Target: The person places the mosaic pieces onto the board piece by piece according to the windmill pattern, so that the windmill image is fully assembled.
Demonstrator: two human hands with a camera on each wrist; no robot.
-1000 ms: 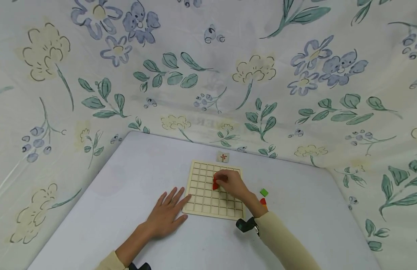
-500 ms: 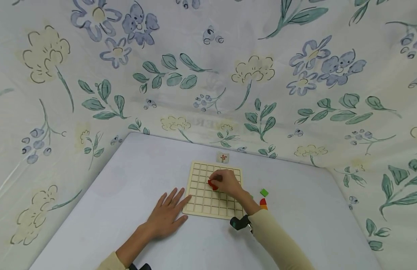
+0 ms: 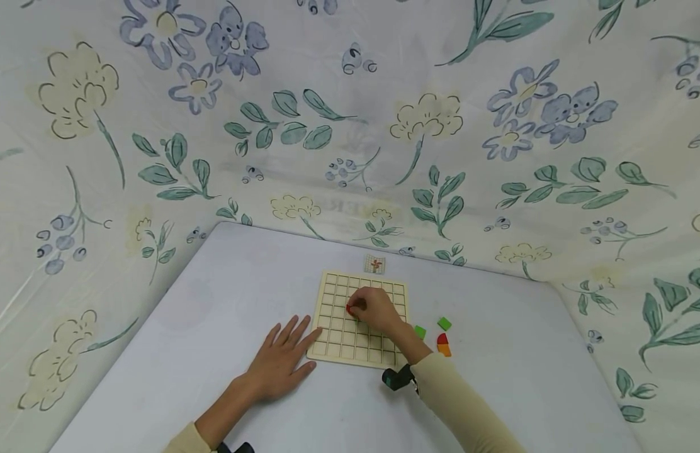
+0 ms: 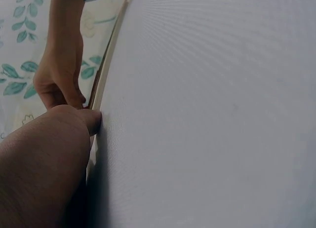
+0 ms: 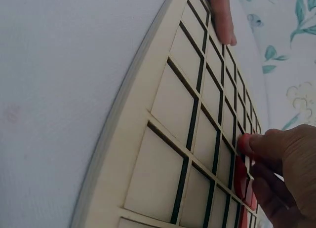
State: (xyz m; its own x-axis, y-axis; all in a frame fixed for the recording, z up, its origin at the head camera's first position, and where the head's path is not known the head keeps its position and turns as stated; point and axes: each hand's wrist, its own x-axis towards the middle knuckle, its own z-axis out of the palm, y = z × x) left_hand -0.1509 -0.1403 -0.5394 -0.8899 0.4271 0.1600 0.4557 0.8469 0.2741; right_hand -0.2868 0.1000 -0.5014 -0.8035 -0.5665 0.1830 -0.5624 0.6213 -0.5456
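The red piece (image 5: 243,145) sits between the fingers of the right hand (image 3: 374,309), with thumb and fingertips clamped on it just left of the middle of the grid board (image 3: 358,353). The right wrist view shows other red pieces (image 5: 240,177) directly below it on the board; whether each is fully seated in a square cannot be told. The filling of the board looks to be at an early stage, since most of the squares that show are bare.

Judging by what lies loose, several pieces are left: toward three o'clock of the board, a near green tile (image 3: 420,332) just beside its edge and a far green tile (image 3: 444,323) beyond; nearer four o'clock, a loose red tile (image 3: 443,339) touching an orange tile (image 3: 444,350).

The left hand (image 3: 277,366) rests at eight o'clock, fingers spread apart, index fingertip on the board's rim. A patterned card (image 3: 375,263) lies near twelve o'clock on the tabletop (image 3: 259,270).

Compared with one second ago, the right hand and its red piece have shifted toward nine o'clock, and the near green tile, then hidden by the forearm, now shows. The left hand looks unmoved.
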